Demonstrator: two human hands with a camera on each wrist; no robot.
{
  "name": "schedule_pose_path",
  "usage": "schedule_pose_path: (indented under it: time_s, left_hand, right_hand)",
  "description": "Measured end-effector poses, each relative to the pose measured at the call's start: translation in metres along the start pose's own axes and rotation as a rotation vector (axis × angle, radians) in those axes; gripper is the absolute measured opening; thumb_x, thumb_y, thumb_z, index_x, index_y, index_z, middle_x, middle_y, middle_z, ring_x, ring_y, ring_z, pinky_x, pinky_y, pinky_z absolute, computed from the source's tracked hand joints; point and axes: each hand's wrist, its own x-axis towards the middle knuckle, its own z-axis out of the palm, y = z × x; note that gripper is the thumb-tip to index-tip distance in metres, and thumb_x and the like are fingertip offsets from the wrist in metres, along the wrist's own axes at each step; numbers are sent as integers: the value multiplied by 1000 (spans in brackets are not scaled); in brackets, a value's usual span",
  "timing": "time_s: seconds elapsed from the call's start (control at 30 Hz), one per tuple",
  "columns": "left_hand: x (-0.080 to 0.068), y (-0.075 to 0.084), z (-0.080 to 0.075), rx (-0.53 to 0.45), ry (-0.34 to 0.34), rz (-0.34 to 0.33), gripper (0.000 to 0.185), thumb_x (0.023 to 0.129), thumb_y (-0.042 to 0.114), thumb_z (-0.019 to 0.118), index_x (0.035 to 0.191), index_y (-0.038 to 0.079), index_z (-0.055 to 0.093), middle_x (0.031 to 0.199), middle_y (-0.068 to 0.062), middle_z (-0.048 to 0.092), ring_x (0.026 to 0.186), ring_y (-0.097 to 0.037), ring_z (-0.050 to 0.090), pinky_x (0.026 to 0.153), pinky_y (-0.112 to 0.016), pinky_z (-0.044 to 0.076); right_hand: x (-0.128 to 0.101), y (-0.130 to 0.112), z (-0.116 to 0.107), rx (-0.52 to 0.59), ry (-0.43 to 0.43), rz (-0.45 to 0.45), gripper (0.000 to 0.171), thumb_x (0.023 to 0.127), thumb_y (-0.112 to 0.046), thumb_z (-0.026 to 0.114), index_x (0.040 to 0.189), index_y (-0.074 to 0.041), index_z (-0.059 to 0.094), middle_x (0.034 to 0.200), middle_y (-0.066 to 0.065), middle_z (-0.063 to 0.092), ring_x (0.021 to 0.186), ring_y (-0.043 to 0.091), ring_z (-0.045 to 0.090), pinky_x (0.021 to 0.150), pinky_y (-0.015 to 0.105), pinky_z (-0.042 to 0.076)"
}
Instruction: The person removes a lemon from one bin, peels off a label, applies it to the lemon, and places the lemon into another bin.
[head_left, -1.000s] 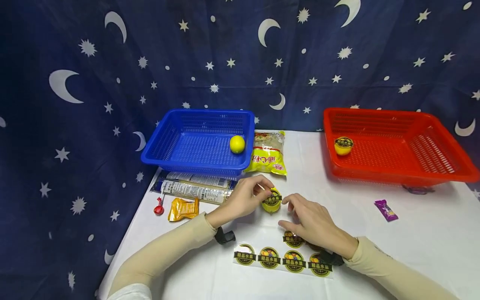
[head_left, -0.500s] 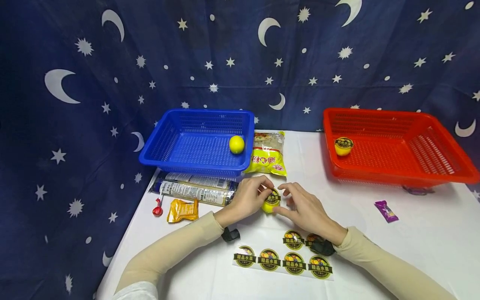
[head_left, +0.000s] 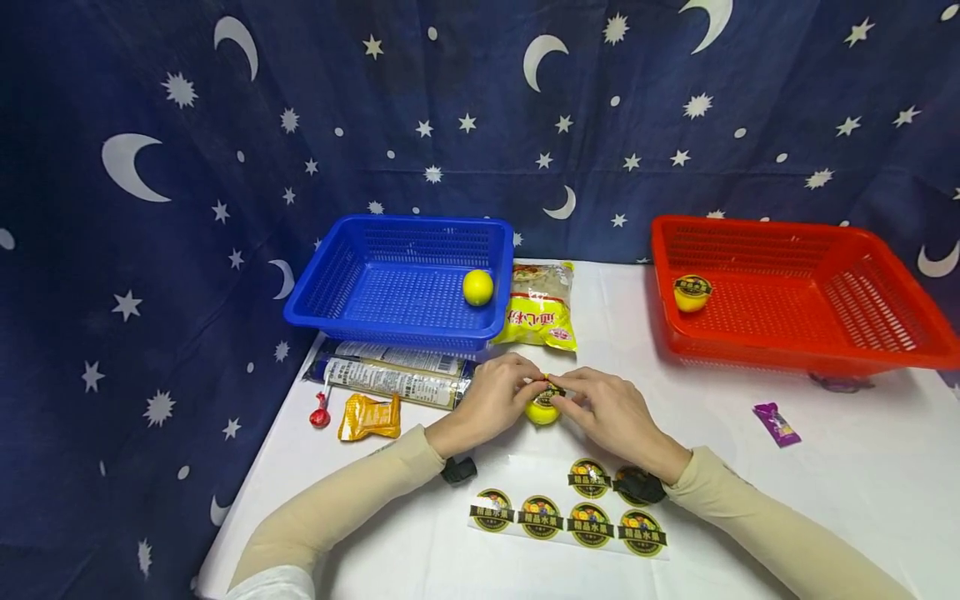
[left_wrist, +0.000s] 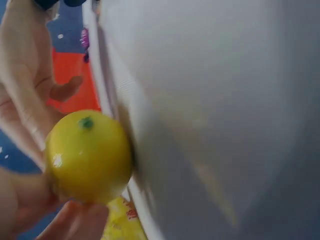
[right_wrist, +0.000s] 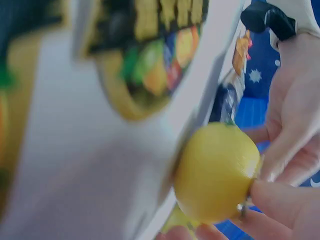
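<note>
Both hands are at a glossy yellow round lemon w/ a green stem nub [left_wrist: 90, 157], abt mid-width on the white cloth-covered table [head_left: 750, 517], well in from its front edge; can't tell if it touches the cloth. L hand [head_left: 495, 392] has a narrow grip, thumb + fingers bent onto the lemon's L side. R hand [head_left: 615, 408] is narrow too: index nr the top, thumb on the R side; can't tell if it pinches or only presses the round black-and-gold sticker [head_left: 552, 395] on the lemon's upper face.

White sheet of round black-and-gold stickers [head_left: 566, 504] lies btwn lemon & table's front edge; black wrist strap [head_left: 641, 487] on the R arm pt. covers one sticker.

Nr back edge, L: blue plastic mesh basket [head_left: 397, 332], plain yellow lemon [head_left: 477, 287] in its R end. Nr back R corner: red plastic mesh basket [head_left: 780, 352], stickered yellow lemon [head_left: 690, 304] at its L end. Clear-and-yellow plastic pasta bag [head_left: 542, 321] just R of the blue one.

Nr L edge: long plastic-wrapped noodle packs [head_left: 397, 381], then orange wrapped candy [head_left: 369, 417] & small red lollipop [head_left: 319, 415]. Twd R edge: small purple wrapped candy [head_left: 777, 424]. Dark blue moon-and-star cloth [head_left: 420, 92] hangs behind.
</note>
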Motion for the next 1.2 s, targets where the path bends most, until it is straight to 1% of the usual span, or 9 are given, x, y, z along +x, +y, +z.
schedule_pose_path:
  time_s: [0.2,0.4,0.57,0.7,0.83,0.9,1.0,1.1,1.2]
  left_hand:
    - [-3,-8,-6,-117,-94,-41,35,94,30,76,123,11,75,122,-7,76,87,-12,76,75,-19,57]
    - [-7,-8,-4,-171,-72,-72,32,91,32,77,116,11,77,120,-6,76,104,-18,76,82,-23,59]
    - [-6,-6,-1,-143,-42,-70,29,90,32,78,111,11,79,118,-6,76,109,-21,74,89,-28,60]
    - [-7,-6,0,-114,-28,-78,31,90,33,78,113,12,78,116,-6,76,105,-20,75,85,-28,60]
    - [-8,-7,-1,-110,-27,-90,31,90,34,78,113,13,78,114,-5,77,98,-17,77,81,-26,60]
    - [-8,-7,-3,-115,-29,-86,31,89,34,79,112,13,79,112,-4,78,92,-15,78,79,-24,60]
    - [-6,-8,-4,-108,-31,-68,31,89,34,80,111,14,81,106,-3,80,83,-11,77,71,-19,57]
    - [-3,-9,-10,-65,-57,-44,30,88,37,81,109,15,82,98,-1,81,72,-8,73,60,-16,50]
    - [3,-5,-18,-15,-80,-22,35,87,41,81,112,17,81,95,-1,82,71,-8,71,57,-17,46]
  right_hand:
    - [0,1,-3,-6,-48,5,38,95,-31,73,131,-18,72,120,3,77,95,21,74,73,40,55]
    - [0,1,-2,27,74,-25,27,86,-26,83,110,-15,82,110,3,80,89,20,78,77,45,58]
    - [2,2,-3,48,56,-46,20,87,-21,81,105,-12,83,109,3,80,103,28,77,85,51,58]
    - [5,2,-3,120,-11,-8,28,89,-22,80,114,-8,80,114,6,79,105,28,76,90,52,58]
    - [9,1,-3,212,-81,71,49,81,-30,87,123,-7,75,118,8,78,99,23,78,91,49,57]
    - [13,0,-1,216,-127,84,63,76,-36,91,130,-9,71,109,5,79,87,18,75,84,43,55]
    - [17,-2,5,160,-165,57,77,71,-43,93,136,-10,66,98,-1,76,75,11,62,77,34,45]
    - [19,-2,10,140,-165,35,76,70,-42,94,135,-11,67,88,-2,72,71,9,52,72,32,39]
    - [16,2,3,145,-141,47,72,69,-37,95,132,-12,70,102,0,77,78,9,60,77,34,45]
